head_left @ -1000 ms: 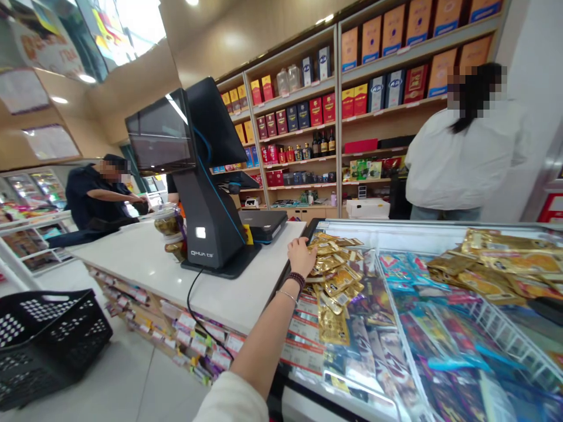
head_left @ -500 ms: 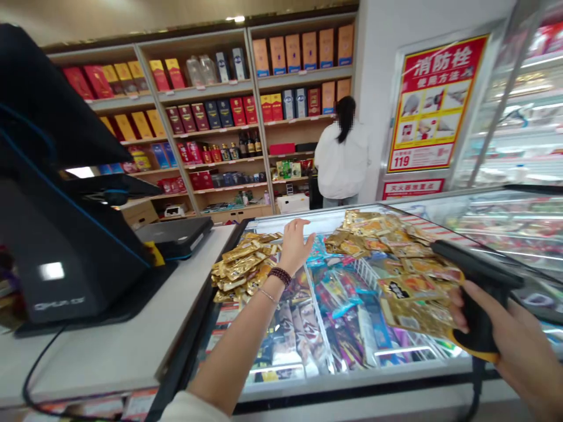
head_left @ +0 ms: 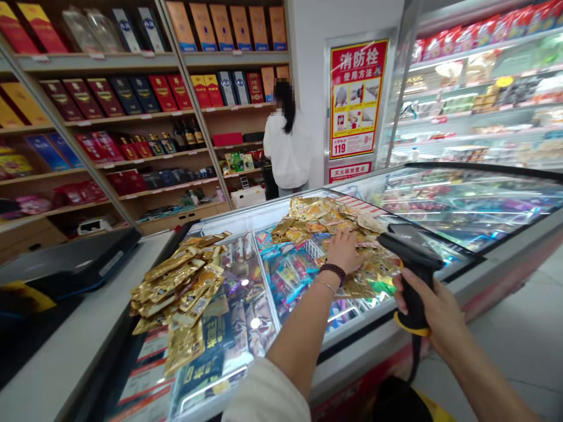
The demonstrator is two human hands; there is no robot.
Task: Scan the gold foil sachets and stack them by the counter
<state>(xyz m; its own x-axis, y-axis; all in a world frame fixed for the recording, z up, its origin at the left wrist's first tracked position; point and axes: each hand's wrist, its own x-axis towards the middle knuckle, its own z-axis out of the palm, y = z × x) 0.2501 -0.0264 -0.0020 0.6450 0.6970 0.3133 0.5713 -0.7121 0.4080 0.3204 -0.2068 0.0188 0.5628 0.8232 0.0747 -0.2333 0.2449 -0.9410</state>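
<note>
My left hand lies spread and palm down on a heap of gold foil sachets on the glass top of the chest freezer, not visibly pinching any one packet. My right hand is closed around the yellow-trimmed black grip of a handheld barcode scanner, whose head sits just off the heap's right edge, over the freezer. A second heap of gold sachets lies toward the freezer's left end, close to the desk along that side (the foil looks slick, and the packets overlap loosely, so neither heap seems very stable). The main risk I see is sliding: pressing too hard or dragging my palm across the heap could send sachets skating over the glass and off the freezer's front edge. The left heap could also spill into the gap between the freezer and the desk if it is bumped. The scanner adds its own trouble, because a careless swing of its head could knock the heap apart, and the cord hanging below the grip could snag on the freezer's front edge. Sachets from the two heaps could get mixed up as well if either one spreads.
</note>
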